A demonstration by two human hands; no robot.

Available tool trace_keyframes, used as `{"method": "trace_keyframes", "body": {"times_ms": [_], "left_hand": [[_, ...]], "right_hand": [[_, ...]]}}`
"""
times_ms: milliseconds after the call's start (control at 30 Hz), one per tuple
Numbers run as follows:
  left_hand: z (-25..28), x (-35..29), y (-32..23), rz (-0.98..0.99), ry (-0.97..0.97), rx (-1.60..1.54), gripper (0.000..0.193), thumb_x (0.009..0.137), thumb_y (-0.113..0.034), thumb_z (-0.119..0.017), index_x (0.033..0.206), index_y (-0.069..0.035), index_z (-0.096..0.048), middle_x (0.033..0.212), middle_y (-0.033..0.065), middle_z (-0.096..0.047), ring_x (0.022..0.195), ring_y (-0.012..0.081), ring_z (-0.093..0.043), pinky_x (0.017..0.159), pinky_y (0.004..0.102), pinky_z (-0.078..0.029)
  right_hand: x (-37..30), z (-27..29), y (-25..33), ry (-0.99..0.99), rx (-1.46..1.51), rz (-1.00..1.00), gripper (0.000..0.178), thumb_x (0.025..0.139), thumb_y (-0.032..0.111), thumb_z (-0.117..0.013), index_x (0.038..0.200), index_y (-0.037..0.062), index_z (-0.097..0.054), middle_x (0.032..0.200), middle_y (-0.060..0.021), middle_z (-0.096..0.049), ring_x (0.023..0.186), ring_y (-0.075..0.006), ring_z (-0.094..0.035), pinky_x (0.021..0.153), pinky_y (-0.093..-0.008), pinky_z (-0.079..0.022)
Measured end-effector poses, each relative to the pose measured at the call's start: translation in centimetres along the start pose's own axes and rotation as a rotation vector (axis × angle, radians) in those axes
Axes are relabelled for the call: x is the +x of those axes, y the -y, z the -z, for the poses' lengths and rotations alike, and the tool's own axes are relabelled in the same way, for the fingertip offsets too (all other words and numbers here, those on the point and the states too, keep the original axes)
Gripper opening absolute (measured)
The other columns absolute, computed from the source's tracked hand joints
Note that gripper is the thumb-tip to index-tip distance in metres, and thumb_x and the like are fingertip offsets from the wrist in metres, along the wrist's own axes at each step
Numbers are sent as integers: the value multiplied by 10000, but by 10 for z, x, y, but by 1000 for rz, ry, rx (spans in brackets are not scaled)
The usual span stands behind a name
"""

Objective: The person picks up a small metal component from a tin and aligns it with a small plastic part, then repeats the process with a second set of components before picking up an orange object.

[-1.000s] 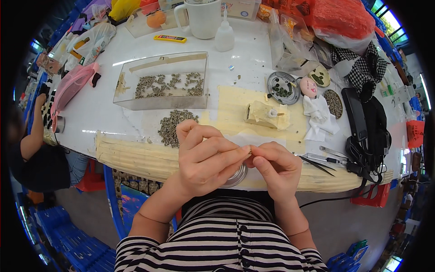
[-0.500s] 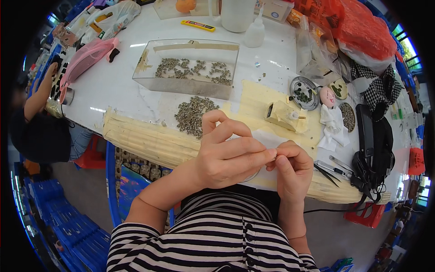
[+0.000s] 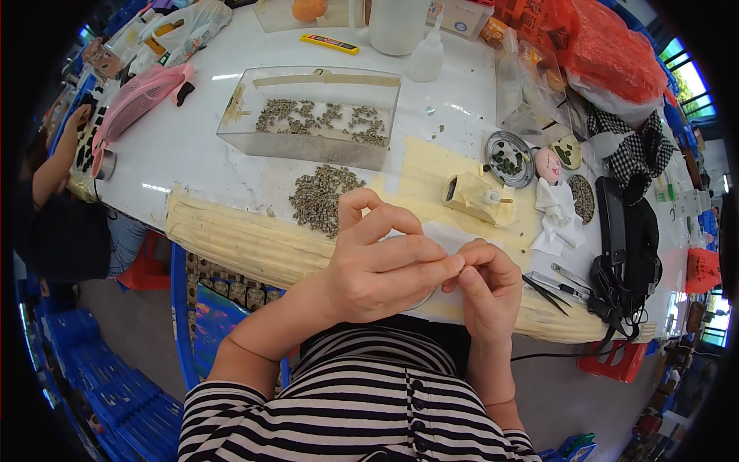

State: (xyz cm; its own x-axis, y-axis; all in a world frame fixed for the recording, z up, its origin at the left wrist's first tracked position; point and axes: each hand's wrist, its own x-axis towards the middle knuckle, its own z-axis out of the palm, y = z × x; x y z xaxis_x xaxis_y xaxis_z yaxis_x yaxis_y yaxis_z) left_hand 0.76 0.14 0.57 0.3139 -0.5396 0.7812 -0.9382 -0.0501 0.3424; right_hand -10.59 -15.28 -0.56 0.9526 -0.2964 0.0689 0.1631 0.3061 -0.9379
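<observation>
My left hand [image 3: 389, 266] and my right hand [image 3: 490, 286] meet at the fingertips above the table's front edge. Both pinch at one spot, and whatever lies between the fingers is too small and too covered to make out. Just beyond my left hand lies a heap of small grey-brown metallic pieces [image 3: 323, 199]. More such pieces are spread inside a clear rectangular tray [image 3: 308, 152] farther back. Right of the heap, a block wrapped in yellowish tape [image 3: 477, 199] with a small white-tipped peg rests on a taped patch of table [image 3: 423, 165].
Tweezers [image 3: 546, 296] and a knife-like tool lie right of my hands, near a black bag [image 3: 627, 266]. Round dishes [image 3: 508, 158] of dark bits and crumpled tissue [image 3: 556, 215] stand behind. A squeeze bottle [image 3: 427, 55] and yellow cutter box [image 3: 329, 43] are at the back. Another person's arm [image 3: 58, 162] is far left.
The whole view has shifted slightly, so the table things appear a little farther left. My hands stay pinched together at the same place, with hardly any finger movement.
</observation>
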Motion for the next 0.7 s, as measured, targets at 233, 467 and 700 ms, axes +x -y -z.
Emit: {"method": "trace_keyframes", "body": {"times_ms": [233, 467, 700], "left_hand": [[2, 0, 0, -11, 12, -1, 347, 637, -215, -790, 983, -190, -776, 922, -127, -672, 797, 118, -537, 770, 346, -303], [-3, 0, -2, 35, -3, 9, 300, 607, -149, -808, 904, -149, -763, 834, -93, -655, 765, 139, -541, 768, 349, -308], [-3, 2, -2, 55, -3, 1, 281, 610, -122, -817, 884, -141, -756, 799, -84, -637, 755, 146, -541, 772, 353, -313]], "right_hand": [[-1, 0, 0, -1, 36, 14, 138, 922, 92, -670, 958, -19, -598, 883, -77, -588, 730, -140, -598, 665, -249, -501], [-7, 3, -10, -117, -282, 215, 140, 846, -73, -705, 955, -22, -632, 932, -71, -613, 822, -121, -597, 729, -243, -505], [-5, -1, -8, -141, -253, 193, 156, 828, -75, -722, 957, -21, -652, 944, -82, -632, 838, -129, -601, 722, -234, -497]]}}
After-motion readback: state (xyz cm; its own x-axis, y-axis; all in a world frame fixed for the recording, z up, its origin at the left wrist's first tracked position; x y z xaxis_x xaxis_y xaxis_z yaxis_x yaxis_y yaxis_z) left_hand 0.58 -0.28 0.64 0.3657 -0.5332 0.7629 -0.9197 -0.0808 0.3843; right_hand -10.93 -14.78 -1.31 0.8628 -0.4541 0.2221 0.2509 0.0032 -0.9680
